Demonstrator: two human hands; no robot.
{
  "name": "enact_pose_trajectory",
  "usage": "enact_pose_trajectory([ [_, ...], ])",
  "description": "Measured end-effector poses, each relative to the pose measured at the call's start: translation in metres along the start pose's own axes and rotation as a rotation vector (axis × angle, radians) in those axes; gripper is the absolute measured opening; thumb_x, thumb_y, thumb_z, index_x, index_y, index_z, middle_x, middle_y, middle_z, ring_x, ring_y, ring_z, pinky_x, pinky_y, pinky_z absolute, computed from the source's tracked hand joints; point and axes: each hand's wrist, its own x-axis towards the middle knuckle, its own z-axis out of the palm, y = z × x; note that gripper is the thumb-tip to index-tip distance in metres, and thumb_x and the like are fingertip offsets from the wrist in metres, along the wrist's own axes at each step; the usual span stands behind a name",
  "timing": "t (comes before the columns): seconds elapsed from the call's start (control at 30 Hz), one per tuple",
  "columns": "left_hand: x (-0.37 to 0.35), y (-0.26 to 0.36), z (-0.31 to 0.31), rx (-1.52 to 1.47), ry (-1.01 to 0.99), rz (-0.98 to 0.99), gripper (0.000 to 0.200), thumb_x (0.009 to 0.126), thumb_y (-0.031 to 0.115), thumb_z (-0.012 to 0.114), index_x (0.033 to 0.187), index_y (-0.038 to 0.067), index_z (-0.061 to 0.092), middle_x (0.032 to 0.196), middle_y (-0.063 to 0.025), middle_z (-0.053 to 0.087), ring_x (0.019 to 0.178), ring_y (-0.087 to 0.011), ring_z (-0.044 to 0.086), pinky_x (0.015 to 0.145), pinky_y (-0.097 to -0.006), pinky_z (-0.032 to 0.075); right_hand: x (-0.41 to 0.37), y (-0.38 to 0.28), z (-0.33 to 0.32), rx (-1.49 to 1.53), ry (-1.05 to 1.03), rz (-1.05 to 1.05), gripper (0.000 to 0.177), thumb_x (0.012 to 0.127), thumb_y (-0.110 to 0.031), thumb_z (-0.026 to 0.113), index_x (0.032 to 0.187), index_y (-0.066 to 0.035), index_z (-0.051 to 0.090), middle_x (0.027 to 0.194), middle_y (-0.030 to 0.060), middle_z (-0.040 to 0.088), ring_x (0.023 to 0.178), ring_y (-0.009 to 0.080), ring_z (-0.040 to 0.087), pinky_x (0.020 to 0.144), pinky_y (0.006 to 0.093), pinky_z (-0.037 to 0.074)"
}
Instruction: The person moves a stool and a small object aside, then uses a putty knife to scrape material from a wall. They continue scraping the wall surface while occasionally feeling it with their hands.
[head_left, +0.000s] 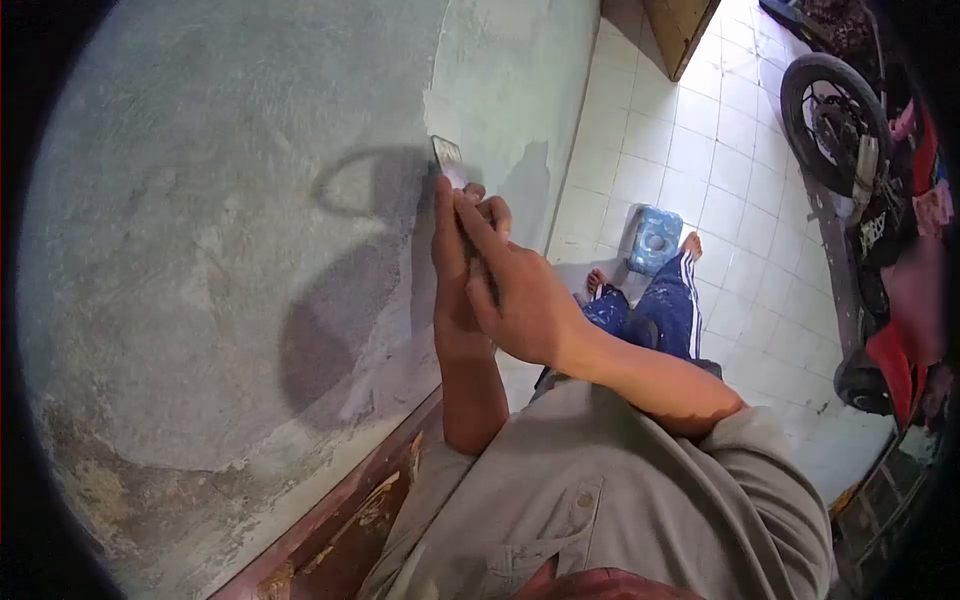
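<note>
Both hands hold one flat metal scraper blade [447, 156] pressed against a grey plastered wall [230, 230]. My right hand [515, 290] lies on top, its fingers stretched along the handle toward the blade. My left hand [452, 290] is underneath, also wrapped around the handle. The blade's tip meets the edge where darker grey plaster borders a paler patch [510, 80]. The handle itself is hidden by my fingers.
A dark red wooden frame [340, 520] runs along the wall's edge. Below are a white tiled floor [700, 150], a blue water jug [655, 240], my bare feet, and a parked motorcycle [860, 170] at the right.
</note>
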Motion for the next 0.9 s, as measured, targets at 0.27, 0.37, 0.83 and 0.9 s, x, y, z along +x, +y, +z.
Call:
enact_pose_trajectory([
  [0.27,0.019,-0.008,-0.025,-0.042,-0.258,-0.090,0.047,0.101,0.060,0.046,0.091,0.014,0.047,0.062,0.0017,0.040,0.054,-0.0066,0.035,0.048,-0.0220,0.028,0.004,0.005,-0.002,-0.003,0.042,-0.056,0.067,0.089,-0.011,0.052,0.152,-0.006,0.031,0.096,0.0348,0.063,0.087,0.0515,0.062,0.079,0.0560,0.050],
  [0.37,0.031,-0.010,-0.029,-0.059,-0.264,-0.085,0.046,0.099,0.060,0.049,0.088,0.016,0.046,0.061,0.0022,0.040,0.051,-0.0065,0.035,0.046,-0.0220,0.028,-0.006,-0.005,-0.012,0.030,-0.027,-0.015,0.067,0.089,-0.010,0.052,0.152,-0.006,0.031,0.093,0.0342,0.063,0.086,0.0507,0.062,0.078,0.0547,0.049],
  [0.83,0.032,-0.002,-0.018,0.013,-0.152,-0.027,0.053,0.094,0.065,0.055,0.088,0.013,0.045,0.058,0.0042,0.036,0.049,-0.0067,0.031,0.044,-0.0228,0.023,-0.001,0.000,-0.006,0.004,0.002,-0.046,0.068,0.092,-0.012,0.053,0.154,-0.010,0.026,0.087,0.0312,0.064,0.081,0.0484,0.063,0.073,0.0532,0.050],
  [0.9,0.037,-0.007,-0.016,0.097,-0.068,0.069,0.052,0.095,0.065,0.054,0.090,0.014,0.045,0.058,0.0041,0.036,0.049,-0.0066,0.030,0.043,-0.0231,0.022,0.004,0.004,-0.004,0.000,-0.002,-0.051,0.068,0.092,-0.012,0.053,0.155,-0.010,0.026,0.085,0.0307,0.064,0.080,0.0479,0.063,0.072,0.0531,0.050],
])
